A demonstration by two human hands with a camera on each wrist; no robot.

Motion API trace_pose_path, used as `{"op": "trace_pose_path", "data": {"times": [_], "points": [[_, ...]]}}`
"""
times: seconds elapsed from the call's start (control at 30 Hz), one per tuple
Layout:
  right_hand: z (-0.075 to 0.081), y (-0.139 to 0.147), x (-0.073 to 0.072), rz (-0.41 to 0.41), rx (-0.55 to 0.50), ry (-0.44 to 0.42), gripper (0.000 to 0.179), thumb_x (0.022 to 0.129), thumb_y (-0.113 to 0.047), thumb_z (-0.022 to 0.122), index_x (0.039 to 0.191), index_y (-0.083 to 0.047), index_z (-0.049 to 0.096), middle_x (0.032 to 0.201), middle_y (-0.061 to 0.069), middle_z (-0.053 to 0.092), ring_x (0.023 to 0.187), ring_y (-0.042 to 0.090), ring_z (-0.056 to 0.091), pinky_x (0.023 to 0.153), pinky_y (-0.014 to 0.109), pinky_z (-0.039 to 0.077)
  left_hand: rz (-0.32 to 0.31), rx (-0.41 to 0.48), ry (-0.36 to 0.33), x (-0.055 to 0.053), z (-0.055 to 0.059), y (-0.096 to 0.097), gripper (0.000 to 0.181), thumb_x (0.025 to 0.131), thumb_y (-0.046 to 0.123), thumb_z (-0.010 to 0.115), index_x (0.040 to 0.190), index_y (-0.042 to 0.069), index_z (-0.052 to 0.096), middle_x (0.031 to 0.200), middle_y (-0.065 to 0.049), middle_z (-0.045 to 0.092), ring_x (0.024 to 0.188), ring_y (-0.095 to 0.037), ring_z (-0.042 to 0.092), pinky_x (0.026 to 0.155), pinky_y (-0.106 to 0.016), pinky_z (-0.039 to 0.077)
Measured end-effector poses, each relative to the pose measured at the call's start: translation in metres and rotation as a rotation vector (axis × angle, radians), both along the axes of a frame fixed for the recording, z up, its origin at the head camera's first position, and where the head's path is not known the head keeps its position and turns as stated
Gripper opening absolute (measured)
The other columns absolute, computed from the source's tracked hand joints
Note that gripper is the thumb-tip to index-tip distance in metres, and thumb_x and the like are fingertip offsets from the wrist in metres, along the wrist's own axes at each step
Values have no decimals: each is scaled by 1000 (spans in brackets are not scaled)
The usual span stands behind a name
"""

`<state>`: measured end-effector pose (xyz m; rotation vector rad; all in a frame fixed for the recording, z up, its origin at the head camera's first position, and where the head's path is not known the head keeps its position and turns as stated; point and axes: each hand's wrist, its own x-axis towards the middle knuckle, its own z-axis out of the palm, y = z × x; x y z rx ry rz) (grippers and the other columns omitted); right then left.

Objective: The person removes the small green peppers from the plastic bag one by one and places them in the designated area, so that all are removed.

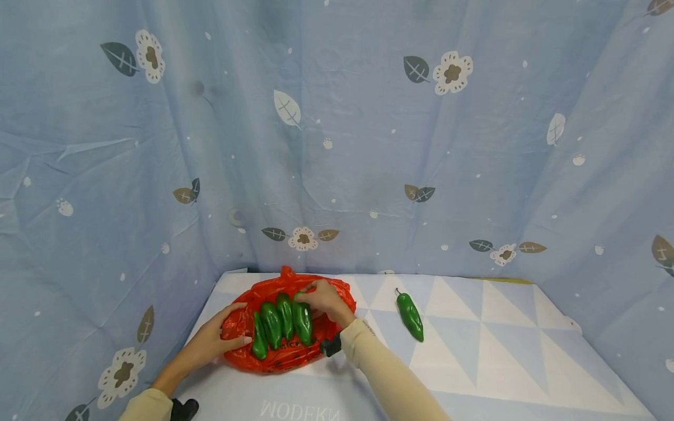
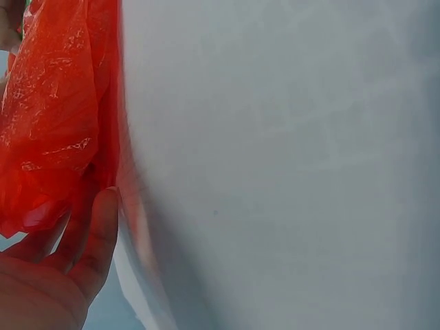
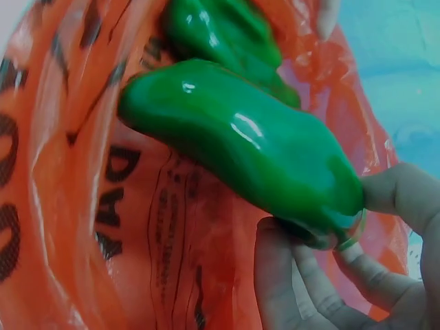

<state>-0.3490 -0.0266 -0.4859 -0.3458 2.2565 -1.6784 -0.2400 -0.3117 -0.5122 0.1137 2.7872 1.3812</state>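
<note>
A red plastic bag (image 1: 242, 362) with dark print lies on the table, and several green peppers (image 1: 271, 324) rest side by side on it. My right hand (image 1: 323, 299) pinches the stem end of the rightmost green pepper (image 3: 240, 137) between thumb and fingers; in the right wrist view its body lies over the printed plastic. At the bag's left edge is my left hand (image 1: 213, 336), fingers spread and touching the plastic. The left wrist view shows these fingers (image 2: 103, 220) against the side of the bag (image 2: 51, 103).
One more green pepper (image 1: 410, 316) lies apart on the patterned tablecloth (image 1: 463, 351), to the right of the bag. Blue curtains (image 1: 358, 146) with flowers and leaves hang behind the table and along both sides.
</note>
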Motion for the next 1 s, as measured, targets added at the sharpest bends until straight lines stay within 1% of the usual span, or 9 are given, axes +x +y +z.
{"op": "trace_pose_path", "data": {"times": [0.13, 0.27, 0.43, 0.53, 0.7, 0.9, 1.0], "points": [[3, 1, 2, 10, -27, -33, 24, 87, -16, 81, 99, -3, 65, 87, 9, 70, 64, 17, 68, 70, 53, 63, 4, 1, -6, -1, 0, 0, 88, 83, 41, 86, 155, 21, 41, 153, -24, 43, 131, -46, 51, 95, -58, 55], [7, 3, 5, 17, -25, -38, 25, 87, -17, 81, 101, -3, 65, 88, 9, 70, 63, 17, 67, 72, 53, 62, 3, -1, -4, -2, 0, -1, 89, 83, 42, 86, 156, 21, 40, 154, -24, 42, 132, -47, 50, 95, -59, 54], [9, 6, 10, 30, 14, -5, 24, 88, -19, 82, 102, -5, 68, 92, 7, 68, 67, 18, 67, 70, 50, 63, -4, -9, 10, -3, 0, -1, 88, 83, 42, 86, 155, 21, 40, 154, -25, 42, 133, -49, 49, 97, -60, 53], [10, 9, 13, 40, 40, 19, 23, 88, -20, 82, 102, -6, 69, 94, 5, 67, 69, 18, 67, 65, 45, 63, -9, -10, 18, -2, 0, -1, 88, 83, 42, 86, 155, 19, 41, 154, -25, 43, 133, -49, 49, 98, -61, 52], [9, 14, 17, 58, 61, 33, 22, 87, -20, 83, 100, -8, 69, 93, 5, 66, 68, 19, 68, 60, 41, 62, -11, -15, 15, -1, 1, -1, 89, 83, 41, 86, 155, 18, 40, 154, -26, 42, 135, -50, 47, 99, -62, 51], [12, 19, 22, 68, 92, 41, 24, 87, -22, 84, 100, -10, 69, 92, 4, 66, 67, 19, 68, 59, 38, 62, 4, -36, 1, 1, 2, 0, 91, 83, 42, 86, 156, 15, 39, 155, -28, 41, 136, -52, 44, 100, -64, 49], [14, 22, 24, 83, 92, 45, 25, 87, -23, 84, 102, -10, 69, 91, 5, 67, 67, 20, 69, 60, 39, 62, 5, -35, -3, 4, 2, 1, 91, 83, 41, 86, 156, 15, 39, 154, -27, 41, 136, -52, 45, 100, -64, 49]]}}
